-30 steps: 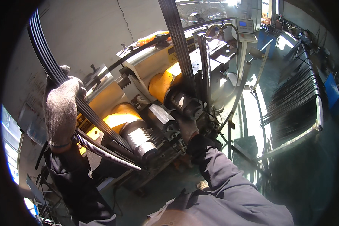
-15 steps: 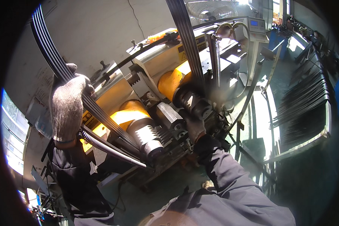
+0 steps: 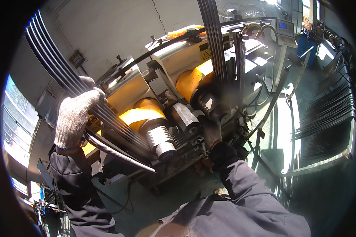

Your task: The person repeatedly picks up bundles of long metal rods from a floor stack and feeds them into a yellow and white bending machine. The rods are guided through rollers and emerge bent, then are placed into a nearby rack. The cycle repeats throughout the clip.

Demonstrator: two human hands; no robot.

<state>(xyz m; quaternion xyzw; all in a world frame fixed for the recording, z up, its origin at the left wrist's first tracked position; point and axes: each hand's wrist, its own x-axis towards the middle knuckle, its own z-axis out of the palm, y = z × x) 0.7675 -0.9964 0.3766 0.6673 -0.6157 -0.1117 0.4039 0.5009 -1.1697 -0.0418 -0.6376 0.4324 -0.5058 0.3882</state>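
Observation:
My left hand (image 3: 76, 115), in a pale knitted glove, is closed around a row of long dark rods (image 3: 58, 70). The rods slant from the upper left down to the front left roller (image 3: 160, 140) of a yellow and grey machine. Gloved as well, my right hand (image 3: 212, 133) reaches in just below the right roller (image 3: 211, 106); its fingers are lost in shadow, so what they touch cannot be seen. A second row of dark rods (image 3: 213, 37) runs from the top edge down behind that right roller. Between the rollers is a dark metal block (image 3: 182, 117).
A ribbed hose (image 3: 116, 153) curves beside my left wrist. Right of the machine stands a control box (image 3: 284, 27) on a post. A rack (image 3: 352, 118) at the far right carries many hanging dark rods. A fan (image 3: 237, 12) stands behind.
The whole view has shifted, so the machine sits further right. My left hand, still gripping the rods, is farther from the rollers, and the rods look more spread. My right hand stays below the right roller.

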